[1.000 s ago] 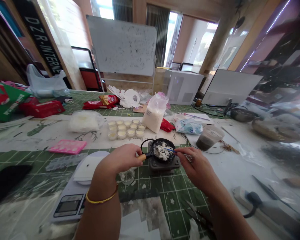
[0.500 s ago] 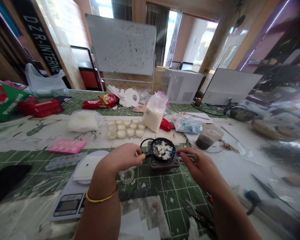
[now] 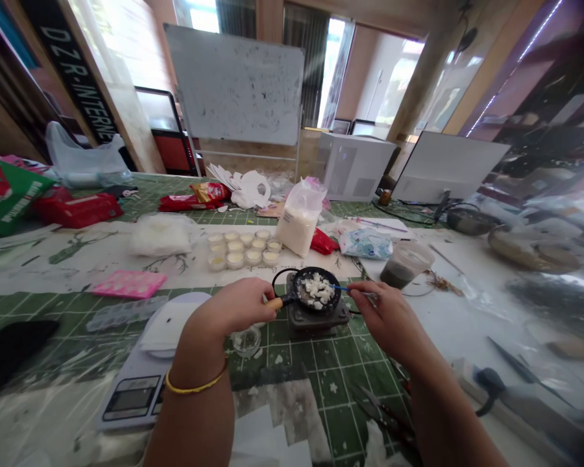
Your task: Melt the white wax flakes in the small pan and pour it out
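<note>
My left hand (image 3: 246,303) is closed round the wooden handle of a small black frying pan (image 3: 298,308). The pan rests on a small dark hot plate (image 3: 316,324). White crumbly lumps (image 3: 316,290) lie in the pan. Between the fingers of my right hand (image 3: 387,314) is a thin blue stick (image 3: 339,287), its tip at the lumps by the pan's right side. A small clear glass dish (image 3: 246,341) sits on the mat just below my left hand.
A kitchen scale (image 3: 131,395) stands left of my left arm. Behind the pan are several cream-filled cups (image 3: 243,250) and a bag of white granules (image 3: 299,220). A plastic cup of dark stuff (image 3: 403,266) is at the right. Scissors (image 3: 382,412) lie near my right forearm.
The blue stick's tip has shifted from the middle of the lumps toward the pan's right edge, and my right hand has moved slightly. My left hand keeps its hold on the pan.
</note>
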